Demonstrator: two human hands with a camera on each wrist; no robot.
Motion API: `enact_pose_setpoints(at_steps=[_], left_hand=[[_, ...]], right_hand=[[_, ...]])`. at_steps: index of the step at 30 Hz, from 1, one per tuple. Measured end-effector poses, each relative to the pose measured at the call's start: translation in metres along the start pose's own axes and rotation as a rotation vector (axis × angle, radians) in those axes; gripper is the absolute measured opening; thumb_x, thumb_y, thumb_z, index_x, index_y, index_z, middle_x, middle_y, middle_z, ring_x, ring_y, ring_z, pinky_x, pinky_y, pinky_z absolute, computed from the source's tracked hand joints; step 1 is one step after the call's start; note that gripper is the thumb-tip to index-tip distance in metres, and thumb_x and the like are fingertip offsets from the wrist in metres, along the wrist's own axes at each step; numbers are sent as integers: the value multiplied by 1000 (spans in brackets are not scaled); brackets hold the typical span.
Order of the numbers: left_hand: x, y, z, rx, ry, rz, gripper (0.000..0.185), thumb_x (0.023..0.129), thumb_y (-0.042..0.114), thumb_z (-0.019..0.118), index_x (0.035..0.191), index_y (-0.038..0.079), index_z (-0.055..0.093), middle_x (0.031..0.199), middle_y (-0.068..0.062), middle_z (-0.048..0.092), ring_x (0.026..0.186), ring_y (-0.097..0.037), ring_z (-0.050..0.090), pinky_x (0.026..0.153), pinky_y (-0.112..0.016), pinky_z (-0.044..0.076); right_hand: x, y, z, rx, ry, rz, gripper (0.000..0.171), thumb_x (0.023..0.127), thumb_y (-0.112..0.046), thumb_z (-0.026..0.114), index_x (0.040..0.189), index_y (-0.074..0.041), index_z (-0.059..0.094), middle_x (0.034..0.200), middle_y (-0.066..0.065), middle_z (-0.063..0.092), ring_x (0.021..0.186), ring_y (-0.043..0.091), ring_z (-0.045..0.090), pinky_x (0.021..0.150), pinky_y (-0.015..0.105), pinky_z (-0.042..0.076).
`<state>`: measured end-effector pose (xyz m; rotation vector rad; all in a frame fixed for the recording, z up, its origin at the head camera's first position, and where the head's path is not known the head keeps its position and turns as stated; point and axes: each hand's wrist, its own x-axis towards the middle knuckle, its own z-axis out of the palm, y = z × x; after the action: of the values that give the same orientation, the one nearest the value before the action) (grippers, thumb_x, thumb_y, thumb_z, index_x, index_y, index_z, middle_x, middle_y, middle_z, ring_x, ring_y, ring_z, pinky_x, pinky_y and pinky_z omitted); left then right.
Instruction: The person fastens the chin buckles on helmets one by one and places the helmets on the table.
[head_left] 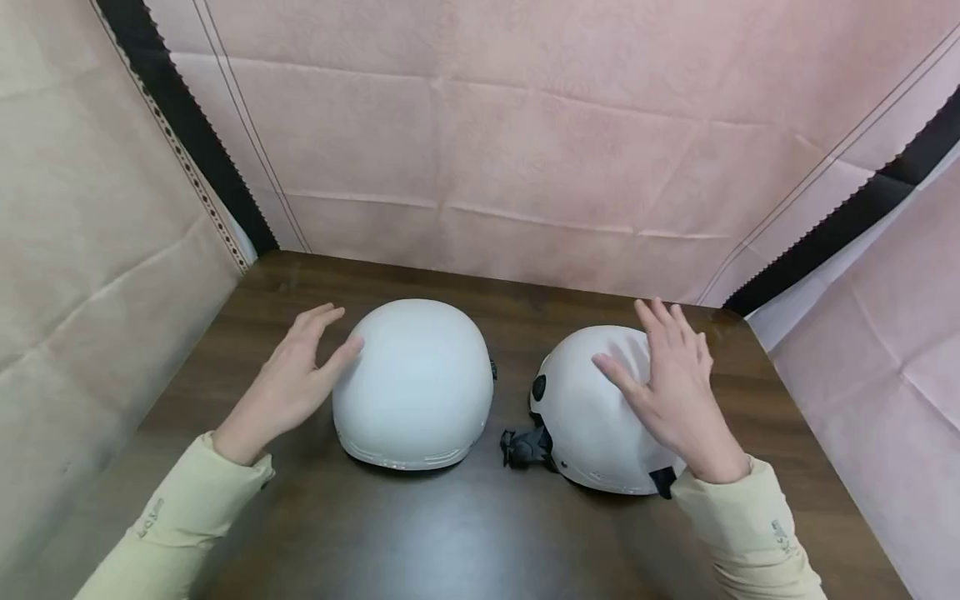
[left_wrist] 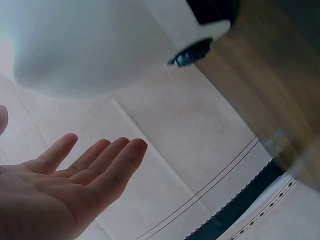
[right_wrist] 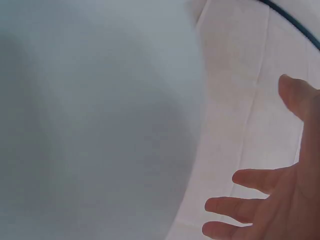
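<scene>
Two white helmets stand side by side on the brown table, domes up. My left hand [head_left: 292,375] is beside the left helmet [head_left: 416,383], its fingers extended and thumb apart. In the left wrist view a gap shows between that hand [left_wrist: 75,185] and the helmet's white shell [left_wrist: 90,50]. Over the far right side of the right helmet [head_left: 588,417] hovers my right hand [head_left: 675,392], fingers spread and holding nothing. The right wrist view has the pale shell [right_wrist: 100,120] filling its left side, apart from the fingers. A black bracket-like attachment [head_left: 527,447] juts from the right helmet's left side.
The wood-patterned tabletop [head_left: 420,550] runs under both helmets. Pale pink cloth [head_left: 525,150] with black trim strips [head_left: 187,125] hangs behind the table and along both sides. A narrow gap separates the helmets.
</scene>
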<state>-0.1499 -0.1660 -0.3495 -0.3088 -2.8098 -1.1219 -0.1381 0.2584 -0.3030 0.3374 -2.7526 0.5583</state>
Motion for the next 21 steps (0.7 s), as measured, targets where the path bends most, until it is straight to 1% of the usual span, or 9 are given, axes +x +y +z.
enact_pose_setpoints(at_steps=[4, 6, 9, 11, 14, 16, 19, 21], left_hand=[[-4, 0, 6, -40, -5, -9, 74, 94, 55, 43, 146, 5, 28, 150, -17, 21, 134, -39, 26, 98, -64, 26], [-5, 0, 9, -45, -9, -11, 74, 94, 56, 43, 147, 6, 27, 151, -16, 21, 134, -39, 26, 98, -64, 26], [-4, 0, 12, -47, -21, -22, 76, 93, 58, 43, 147, 7, 26, 151, -15, 20, 134, -39, 26, 98, -64, 26], [-4, -1, 13, -50, -29, -34, 78, 92, 59, 42, 147, 6, 26, 151, -16, 18, 134, -39, 25, 98, -64, 26], [-3, -2, 14, -61, -46, -55, 80, 92, 60, 42, 147, 5, 24, 151, -18, 16, 134, -40, 23, 98, -65, 25], [-3, -3, 15, -71, -55, -65, 81, 91, 61, 42, 149, 8, 20, 150, -20, 14, 134, -41, 23, 97, -66, 25], [-2, -5, 17, -93, -64, -69, 81, 92, 60, 43, 152, 20, 7, 150, -21, 11, 134, -43, 21, 94, -69, 26], [0, -5, 21, -110, -71, -59, 79, 92, 59, 44, 151, 29, 1, 151, -20, 10, 134, -44, 19, 91, -71, 27]], right_hand=[[-3, -22, 13, 21, 26, -67, 85, 87, -53, 59, 149, -8, 22, 154, 11, 18, 142, 28, 4, 107, 59, 0], [-5, -34, 23, 39, 29, -94, 88, 86, -54, 60, 150, -9, 19, 154, 9, 19, 142, 26, 4, 107, 57, 1], [-8, -52, 38, 53, 23, -118, 92, 85, -59, 57, 151, -11, 14, 155, 5, 16, 142, 22, 3, 108, 55, 3], [-9, -64, 47, 74, -5, -118, 92, 85, -62, 54, 151, -14, 11, 156, 2, 11, 142, 20, 0, 108, 54, 4], [-7, -82, 63, 168, -66, -85, 90, 86, -65, 50, 152, -20, 9, 156, -5, 3, 142, 16, -2, 109, 53, 9], [-5, -92, 73, 270, -124, -44, 89, 86, -65, 48, 152, -23, 6, 155, -9, -3, 142, 14, -5, 108, 53, 11], [-2, -100, 89, 416, -199, 36, 89, 87, -65, 46, 152, -24, 2, 154, -10, -11, 141, 14, -9, 108, 54, 12], [-1, -101, 96, 515, -230, 118, 89, 87, -65, 46, 151, -23, 0, 155, -8, -11, 141, 15, -9, 109, 53, 11]])
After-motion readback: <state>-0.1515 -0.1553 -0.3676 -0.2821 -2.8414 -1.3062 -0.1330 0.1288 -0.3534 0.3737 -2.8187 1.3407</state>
